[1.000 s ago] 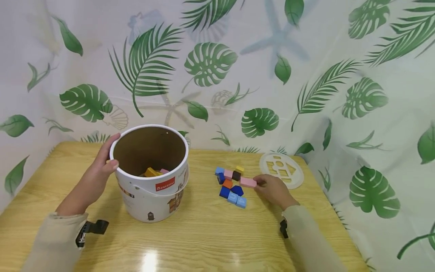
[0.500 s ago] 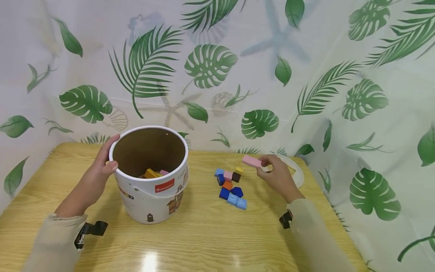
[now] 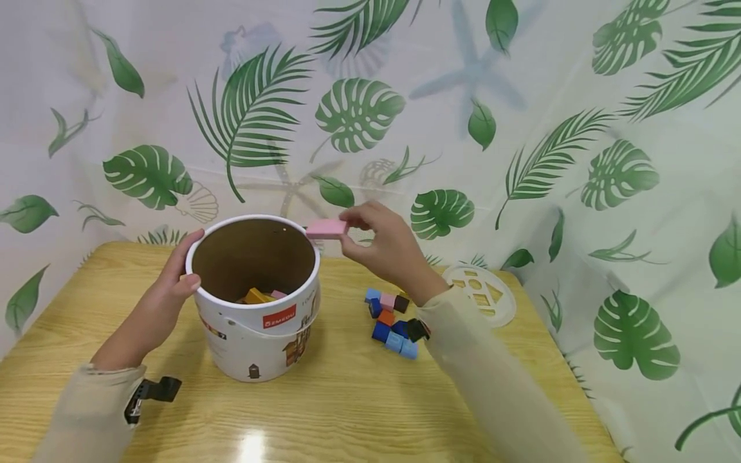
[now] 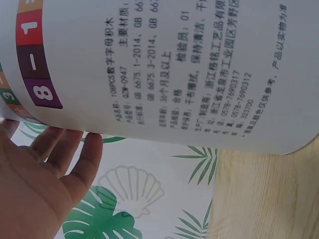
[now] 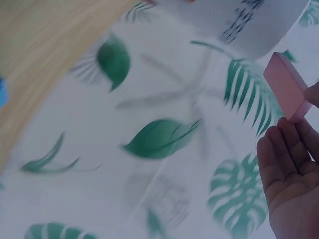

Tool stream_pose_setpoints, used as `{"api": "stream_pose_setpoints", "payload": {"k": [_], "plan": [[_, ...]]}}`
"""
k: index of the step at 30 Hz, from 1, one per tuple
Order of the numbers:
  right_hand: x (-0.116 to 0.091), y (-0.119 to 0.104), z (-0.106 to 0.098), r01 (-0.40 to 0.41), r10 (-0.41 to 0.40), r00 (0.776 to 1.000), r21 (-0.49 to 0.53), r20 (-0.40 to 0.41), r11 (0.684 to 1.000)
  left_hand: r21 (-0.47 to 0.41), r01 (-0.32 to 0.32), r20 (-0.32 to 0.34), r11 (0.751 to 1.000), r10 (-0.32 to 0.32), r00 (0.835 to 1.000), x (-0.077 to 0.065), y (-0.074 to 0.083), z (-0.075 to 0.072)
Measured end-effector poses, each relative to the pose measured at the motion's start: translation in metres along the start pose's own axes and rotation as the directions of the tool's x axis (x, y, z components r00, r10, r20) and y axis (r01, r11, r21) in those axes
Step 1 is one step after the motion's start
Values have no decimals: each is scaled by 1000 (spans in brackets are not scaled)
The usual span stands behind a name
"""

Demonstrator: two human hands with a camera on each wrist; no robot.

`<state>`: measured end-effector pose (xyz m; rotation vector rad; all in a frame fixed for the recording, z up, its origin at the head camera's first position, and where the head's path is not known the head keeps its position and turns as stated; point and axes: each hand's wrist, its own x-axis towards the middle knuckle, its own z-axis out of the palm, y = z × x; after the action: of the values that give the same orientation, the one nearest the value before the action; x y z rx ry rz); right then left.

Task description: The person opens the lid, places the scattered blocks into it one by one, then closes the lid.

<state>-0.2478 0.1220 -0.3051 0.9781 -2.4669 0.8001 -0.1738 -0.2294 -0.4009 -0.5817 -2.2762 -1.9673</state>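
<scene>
A white bucket (image 3: 255, 341) with printed pictures and a thin handle stands on the table at centre-left. My left hand (image 3: 159, 299) holds its left side, thumb at the rim and fingers spread along the outer wall. In the left wrist view, fingertips (image 4: 92, 142) press against the bucket's printed side. Between the thumb and fingers of my right hand (image 3: 384, 244) is a pink rectangular block (image 3: 326, 229). It overlaps the bucket's right rim in the head view. Orange and pink blocks (image 3: 256, 296) lie inside the bucket.
On the wooden table (image 3: 341, 399), right of the bucket, lie several small blocks (image 3: 386, 317) in blue, pink, orange and dark brown, partly under my right forearm. Behind them lies a round white cut-out lid (image 3: 505, 308). A leaf-patterned cloth (image 3: 359, 167) hangs behind the table.
My right hand has lifted the pink block off the table beside the other blocks and carried it left and up to the bucket's rim. My left hand has stayed on the bucket.
</scene>
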Motion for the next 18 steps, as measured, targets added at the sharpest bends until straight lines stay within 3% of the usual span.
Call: {"api": "stream_pose_setpoints", "payload": {"k": [3, 6, 8, 11, 14, 18], "plan": [[25, -23, 13, 41, -39, 996, -24, 75, 999, -4, 6, 1, 1000, -6, 1000, 0, -1, -2], [45, -41, 30, 72, -58, 979, -67, 195, 995, -7, 16, 3, 1000, -16, 1000, 0, -3, -3], [55, -49, 42, 109, -80, 953, -84, 292, 990, -2, 19, -2, 1000, -19, 1000, -1, -4, -4], [63, -55, 58, 139, -104, 895, -50, 433, 989, -5, 23, -9, 1000, -23, 1000, -1, -5, -4], [65, -57, 68, 96, -47, 850, -66, 524, 993, -17, 24, -6, 1000, -24, 1000, 0, -4, -3], [67, -61, 74, 52, 57, 814, -170, 579, 984, -24, 23, -8, 999, -23, 1000, 0, -3, -4]]}}
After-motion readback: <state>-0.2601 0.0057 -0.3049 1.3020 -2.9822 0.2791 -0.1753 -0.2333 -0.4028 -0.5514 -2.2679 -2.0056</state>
